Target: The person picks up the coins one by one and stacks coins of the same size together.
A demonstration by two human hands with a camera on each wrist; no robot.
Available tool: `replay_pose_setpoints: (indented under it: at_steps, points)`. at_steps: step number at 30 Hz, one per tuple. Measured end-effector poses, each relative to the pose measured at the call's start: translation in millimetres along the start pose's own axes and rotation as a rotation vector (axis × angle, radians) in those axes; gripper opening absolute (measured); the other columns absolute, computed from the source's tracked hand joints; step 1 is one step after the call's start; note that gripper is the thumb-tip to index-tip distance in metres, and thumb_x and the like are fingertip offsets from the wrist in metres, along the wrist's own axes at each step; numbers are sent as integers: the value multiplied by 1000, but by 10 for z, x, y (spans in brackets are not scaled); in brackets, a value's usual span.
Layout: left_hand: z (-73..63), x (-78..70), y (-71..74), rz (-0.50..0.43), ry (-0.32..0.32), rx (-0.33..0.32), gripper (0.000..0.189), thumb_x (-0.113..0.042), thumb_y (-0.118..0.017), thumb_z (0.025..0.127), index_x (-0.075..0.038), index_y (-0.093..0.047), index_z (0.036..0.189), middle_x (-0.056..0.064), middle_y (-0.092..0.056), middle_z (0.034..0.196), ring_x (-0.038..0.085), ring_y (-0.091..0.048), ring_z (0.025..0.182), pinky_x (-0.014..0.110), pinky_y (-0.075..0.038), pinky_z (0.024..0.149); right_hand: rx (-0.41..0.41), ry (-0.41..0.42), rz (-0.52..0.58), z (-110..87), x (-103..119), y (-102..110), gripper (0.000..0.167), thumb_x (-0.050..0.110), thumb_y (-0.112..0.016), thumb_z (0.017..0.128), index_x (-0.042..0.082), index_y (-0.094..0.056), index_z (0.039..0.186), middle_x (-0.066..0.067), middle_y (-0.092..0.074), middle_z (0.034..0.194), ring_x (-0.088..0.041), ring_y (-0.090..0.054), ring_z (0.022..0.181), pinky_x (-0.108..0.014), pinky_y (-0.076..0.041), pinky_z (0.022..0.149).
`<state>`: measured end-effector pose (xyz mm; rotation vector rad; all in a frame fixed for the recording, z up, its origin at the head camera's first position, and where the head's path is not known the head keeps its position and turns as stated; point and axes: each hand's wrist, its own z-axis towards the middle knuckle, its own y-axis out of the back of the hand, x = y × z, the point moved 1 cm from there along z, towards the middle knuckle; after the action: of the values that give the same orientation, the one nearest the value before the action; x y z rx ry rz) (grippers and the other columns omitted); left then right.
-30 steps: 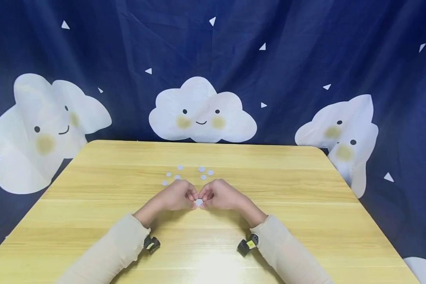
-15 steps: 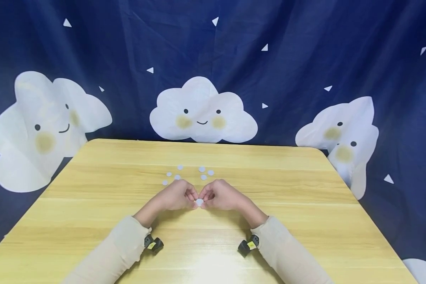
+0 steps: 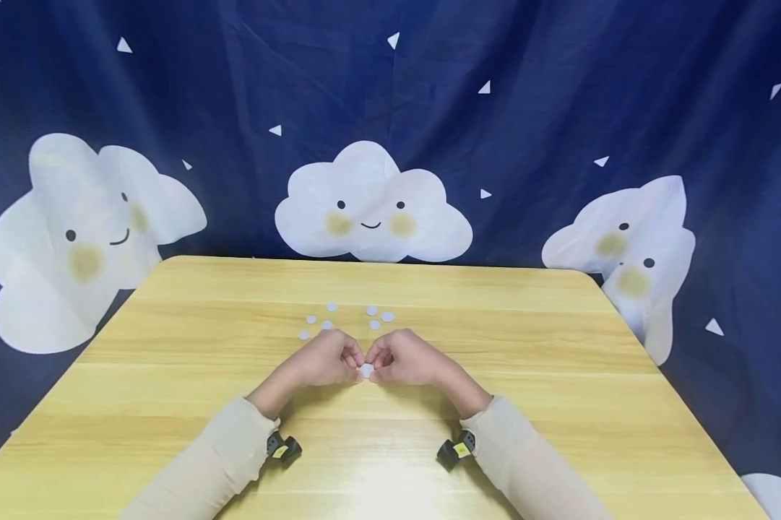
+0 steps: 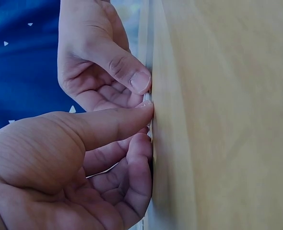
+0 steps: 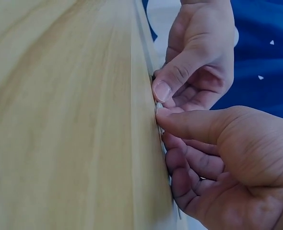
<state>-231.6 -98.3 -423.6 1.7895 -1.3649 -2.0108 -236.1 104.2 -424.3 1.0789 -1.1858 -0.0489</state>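
A small round white disc (image 3: 366, 370) lies low over the wooden tabletop, between both hands. My left hand (image 3: 328, 359) pinches its left edge with thumb and curled fingers. Opposite, my right hand (image 3: 404, 359) pinches the right edge the same way. In the left wrist view only the disc's thin edge (image 4: 147, 97) shows between the two thumbs, right at the table surface. The right wrist view has the thumbs nearly meeting over the disc (image 5: 159, 105), and fingertips cover most of it.
Beyond the hands, several more white discs are scattered flat on the table (image 3: 527, 347), in a left cluster (image 3: 311, 319) and a right cluster (image 3: 371, 310). A dark blue curtain (image 3: 527, 43) with white clouds hangs behind the far edge. Each wrist wears a small black camera (image 3: 285, 449).
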Motion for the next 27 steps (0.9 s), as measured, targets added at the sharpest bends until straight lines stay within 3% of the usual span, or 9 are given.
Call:
replay_pose_setpoints:
  at_steps: [14,23,27]
  points:
    - [-5,7,5,-14,-8,-12,16,-3,-84,79,-5,-72,89,-1,-66,79,14,-61,76,28,-54,71,152,33,64,-21,25,254,40,13,-82,87,-3,-68,121,-9,-73,101,-13,-68,93,-26,-55,85]
    - [-25,19,-14,-19,18,-19,16,-5,-85,79,-8,-71,87,-1,-66,80,16,-61,75,31,-53,69,115,22,-1,-20,7,539,42,5,-77,88,-5,-64,126,-16,-72,105,-18,-69,96,-31,-56,89]
    - [-30,22,-18,-17,11,-23,16,-5,-85,79,-8,-71,87,-1,-66,79,16,-61,76,32,-53,69,91,39,-24,56,-13,640,37,2,-74,90,-6,-64,124,-12,-73,100,-16,-70,92,-30,-56,86]
